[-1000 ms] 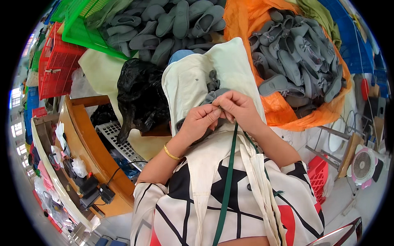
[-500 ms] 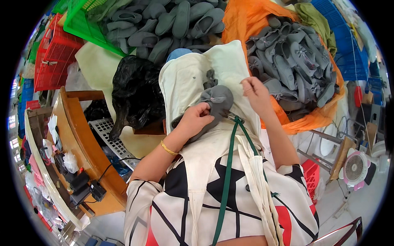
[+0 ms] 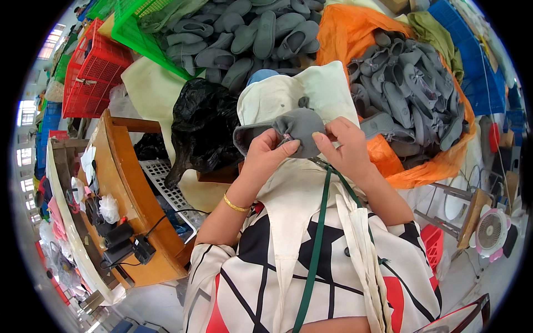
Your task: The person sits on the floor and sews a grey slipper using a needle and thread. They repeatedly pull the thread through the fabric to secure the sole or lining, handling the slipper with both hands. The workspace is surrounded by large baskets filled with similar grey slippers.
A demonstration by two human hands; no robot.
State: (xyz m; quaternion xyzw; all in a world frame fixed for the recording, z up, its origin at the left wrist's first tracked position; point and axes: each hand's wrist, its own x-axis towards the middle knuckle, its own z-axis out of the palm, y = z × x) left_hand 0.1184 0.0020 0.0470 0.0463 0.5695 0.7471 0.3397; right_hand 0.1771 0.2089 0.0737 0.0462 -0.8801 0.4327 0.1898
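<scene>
A grey fabric slipper [image 3: 305, 126] with a gathered bow on its upper is held above my lap, its toe to the right and its opening to the left. My left hand [image 3: 267, 156] grips it, thumb and fingers closed by the bow. At the toe end, my right hand [image 3: 348, 149] has its thumb against the slipper, with its fingers curled behind. A small dark grey fabric bow [image 3: 303, 102] lies just beyond the slipper on the cream cloth [image 3: 327, 83] over my lap. Below the toe, a metal tool at the green cord [image 3: 315, 244] is mostly hidden.
Ahead, a green crate [image 3: 132, 33] is heaped with grey slippers. More slippers fill an orange sack [image 3: 397, 176] at right. A black plastic bag [image 3: 200, 119] and a wooden desk [image 3: 141, 222] stand at left. Red [image 3: 91, 75] and blue crates [image 3: 472, 55] flank the area.
My left hand has lifted the slipper off my lap and turned it, toe to the right. My right hand, previously apart and raised at right, has come down onto the toe. The view has shifted slightly.
</scene>
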